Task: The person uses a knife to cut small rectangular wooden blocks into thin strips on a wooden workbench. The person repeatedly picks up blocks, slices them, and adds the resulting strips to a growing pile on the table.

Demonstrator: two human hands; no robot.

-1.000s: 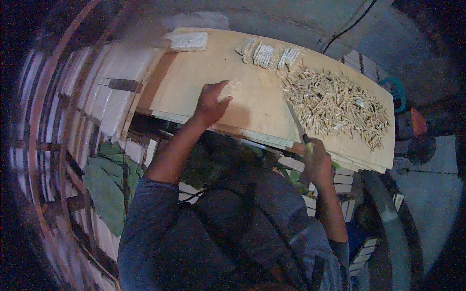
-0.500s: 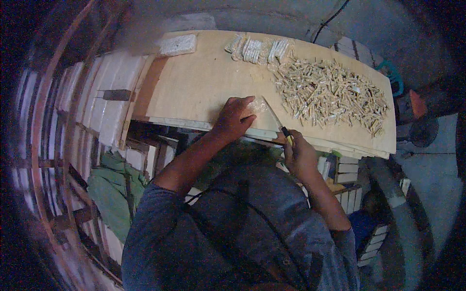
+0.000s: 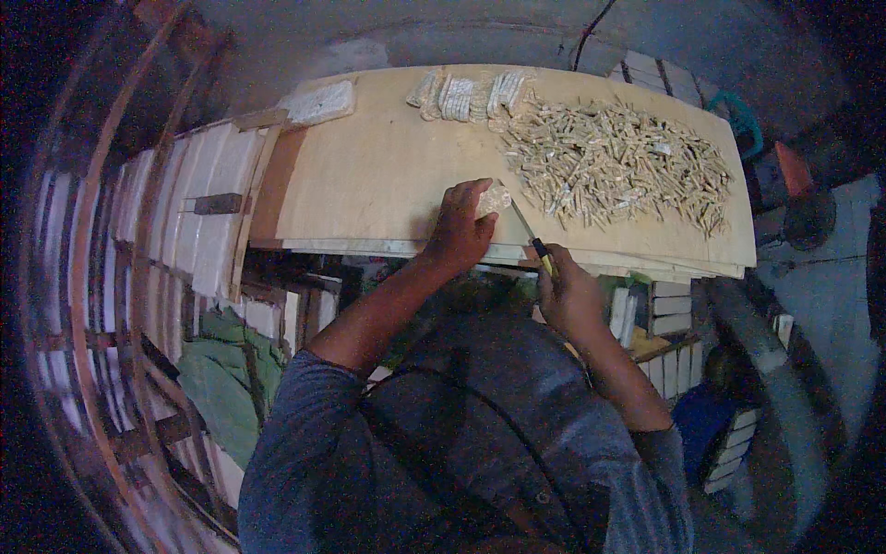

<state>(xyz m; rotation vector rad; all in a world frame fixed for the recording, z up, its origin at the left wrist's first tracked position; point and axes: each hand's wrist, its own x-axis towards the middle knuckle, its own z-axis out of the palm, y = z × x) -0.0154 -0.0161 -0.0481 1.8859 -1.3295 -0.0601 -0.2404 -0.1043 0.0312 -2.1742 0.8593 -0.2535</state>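
Near the board's front edge, my left hand [image 3: 461, 226] is closed around a small pale bundle [image 3: 495, 198]. Its roundish, speckled end shows between thumb and fingers; the rest is hidden by the hand. My right hand [image 3: 572, 300] grips the black and yellow handle of a knife [image 3: 522, 221]. The thin blade points up and left, its tip close beside the bundle; I cannot tell whether they touch. A wide heap of short beige stick-like pieces [image 3: 618, 166] lies on the wooden board [image 3: 369, 175], to the right of both hands.
Several pale bundles in shiny wrap [image 3: 469, 97] lie at the board's far side. A flat white wrapped slab [image 3: 321, 103] sits at the far left. Green cloth [image 3: 221, 388] hangs below left. A blue-green object [image 3: 738, 120] stands past the right end.
The view has shifted slightly. My left hand has moved right over the board, nearer the knife, and the bundle's end now shows more plainly. My right hand still grips the knife.
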